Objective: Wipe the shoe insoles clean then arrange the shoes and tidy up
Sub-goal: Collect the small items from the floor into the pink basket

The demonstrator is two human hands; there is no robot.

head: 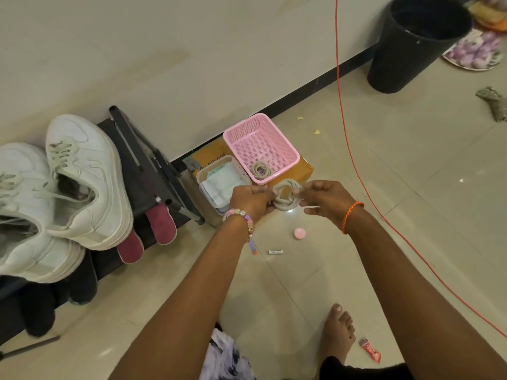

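Hands [288,200] pinch coiled shoelace [286,197] | beige, looped, above floor

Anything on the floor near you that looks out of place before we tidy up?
Yes: loose litter on the tiles. A pink round lid, a small white tube and a red wrapper lie scattered near the foot; yellow scraps sit by the pink basket.

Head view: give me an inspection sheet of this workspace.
Surface: tiled floor, scraps near the wall.
Job's things: two white sneakers on the black rack; maroon insoles sticking out below; coiled lace in the pink basket; clear tub of wipes.
Clutter: pink cap, small tube, red wrapper.
Hands: left hand and right hand both hold a coiled lace.
Cables: orange cord across the floor.
Surroundings: black bin, wall.
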